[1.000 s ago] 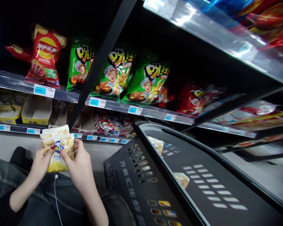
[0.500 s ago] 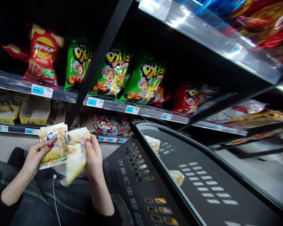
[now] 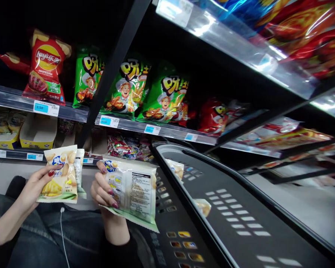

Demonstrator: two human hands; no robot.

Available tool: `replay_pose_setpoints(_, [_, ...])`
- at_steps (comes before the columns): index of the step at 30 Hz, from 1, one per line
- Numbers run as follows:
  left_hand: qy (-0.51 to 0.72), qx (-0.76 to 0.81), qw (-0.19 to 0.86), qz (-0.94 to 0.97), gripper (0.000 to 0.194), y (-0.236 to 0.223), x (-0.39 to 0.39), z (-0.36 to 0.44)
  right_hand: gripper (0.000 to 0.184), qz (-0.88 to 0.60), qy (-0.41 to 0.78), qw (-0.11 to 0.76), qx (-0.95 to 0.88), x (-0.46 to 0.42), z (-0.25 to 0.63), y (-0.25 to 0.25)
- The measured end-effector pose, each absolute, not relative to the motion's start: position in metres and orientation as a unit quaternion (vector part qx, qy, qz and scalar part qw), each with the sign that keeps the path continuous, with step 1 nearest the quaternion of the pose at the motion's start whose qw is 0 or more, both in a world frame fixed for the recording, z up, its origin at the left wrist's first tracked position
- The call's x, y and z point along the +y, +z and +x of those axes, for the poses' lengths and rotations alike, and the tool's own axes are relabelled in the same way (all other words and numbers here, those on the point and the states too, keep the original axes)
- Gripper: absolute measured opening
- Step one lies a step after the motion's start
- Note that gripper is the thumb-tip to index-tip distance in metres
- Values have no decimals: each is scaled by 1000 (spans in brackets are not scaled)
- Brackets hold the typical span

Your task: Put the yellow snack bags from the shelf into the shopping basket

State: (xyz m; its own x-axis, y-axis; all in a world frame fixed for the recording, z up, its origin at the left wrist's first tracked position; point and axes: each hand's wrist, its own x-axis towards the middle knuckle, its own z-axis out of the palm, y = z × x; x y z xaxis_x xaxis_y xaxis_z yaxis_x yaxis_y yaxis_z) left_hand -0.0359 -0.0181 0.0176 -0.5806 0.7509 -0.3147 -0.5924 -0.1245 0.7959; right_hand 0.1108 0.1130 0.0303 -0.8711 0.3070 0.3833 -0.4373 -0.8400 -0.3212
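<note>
My left hand [image 3: 40, 182] grips a cream-coloured snack bag [image 3: 61, 175] by its left side, the printed front facing me. A second similar bag [image 3: 79, 173] shows behind it, seemingly in the same grip. In my right hand [image 3: 104, 191] is another snack bag [image 3: 139, 190], its printed back turned toward me and its green lower edge slanting down to the right. That bag overlaps the near wall of the dark grey shopping basket [image 3: 190, 216]. Inside the basket, parts of similar bags [image 3: 203, 206] show over the rim and through the slots.
Shelves hold a red chip bag [image 3: 47, 69] and several green snack bags [image 3: 125, 87]. Below stand yellow-edged cardboard boxes [image 3: 37, 143] and small colourful packets [image 3: 121, 147]. A slanting black shelf post [image 3: 111, 63] crosses the view. A white cable [image 3: 63, 234] hangs over my legs.
My right hand has drawn its bag away from those in my left hand, turned its back toward me and carried it right to the basket's side. My left hand keeps its hold.
</note>
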Motion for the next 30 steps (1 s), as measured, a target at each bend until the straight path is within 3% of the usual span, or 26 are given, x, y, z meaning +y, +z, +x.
replay_pose_setpoints(5, [744,483,451,97,40,21,-17,-34,13,177,950,211,-150,114,111,36])
replay_pose_setpoints(11, [763,447,455,109,46,22,-16,-33,16,89,959,261,-64,119,110,39])
replay_pose_setpoints(18, [757,438,471,117,47,17,-14,-34,19,66,956,274,-78,118,111,42])
replay_pose_setpoints(24, [758,428,474,131,52,15,-16,-35,12,119,949,237,-171,119,112,36])
replay_pose_setpoints(30, [786,388,463,132,63,20,-17,-32,19,211,931,89,-284,128,110,26])
